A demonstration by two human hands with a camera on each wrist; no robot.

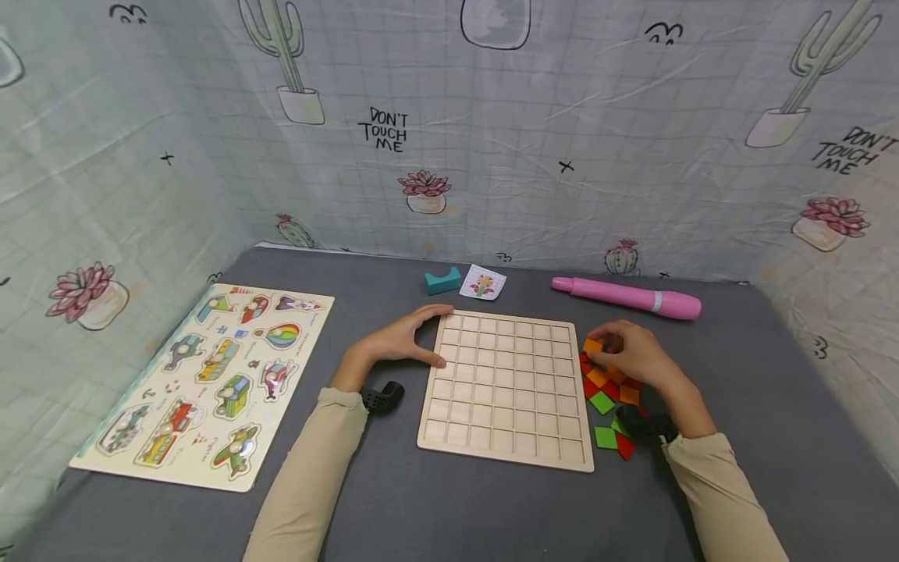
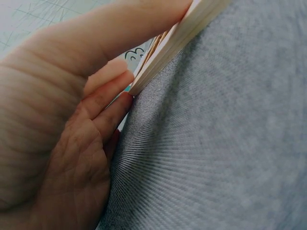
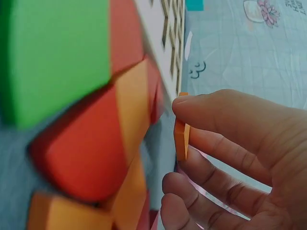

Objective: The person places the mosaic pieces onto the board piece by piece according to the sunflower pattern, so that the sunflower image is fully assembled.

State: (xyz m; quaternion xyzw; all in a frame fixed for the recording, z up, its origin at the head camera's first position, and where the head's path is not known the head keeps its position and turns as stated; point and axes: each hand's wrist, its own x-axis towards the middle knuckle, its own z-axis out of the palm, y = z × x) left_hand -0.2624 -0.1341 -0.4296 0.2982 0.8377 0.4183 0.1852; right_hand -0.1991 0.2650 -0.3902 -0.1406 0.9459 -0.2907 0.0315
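A wooden grid board (image 1: pixel 506 390) with rows of square recesses lies in the middle of the table. My left hand (image 1: pixel 402 337) rests at its upper left corner, thumb and fingers spread along the edge; the left wrist view shows the thumb (image 2: pixel 144 24) on the board's side. At the board's right, my right hand (image 1: pixel 632 353) pinches an orange square tile (image 3: pixel 181 136) between thumb and fingers, above a pile of tiles. That pile holds several orange, red and green pieces, among them a green square (image 1: pixel 605 438) and a red quarter-round piece (image 1: pixel 625 446).
A picture puzzle board (image 1: pixel 204 382) with vehicles lies at the left. Behind the grid board are a teal stand (image 1: pixel 442 281), a small patterned card (image 1: pixel 482 282) and a pink marker-shaped tube (image 1: pixel 625 297). Patterned cloth walls (image 1: pixel 492 156) enclose the table's back and sides.
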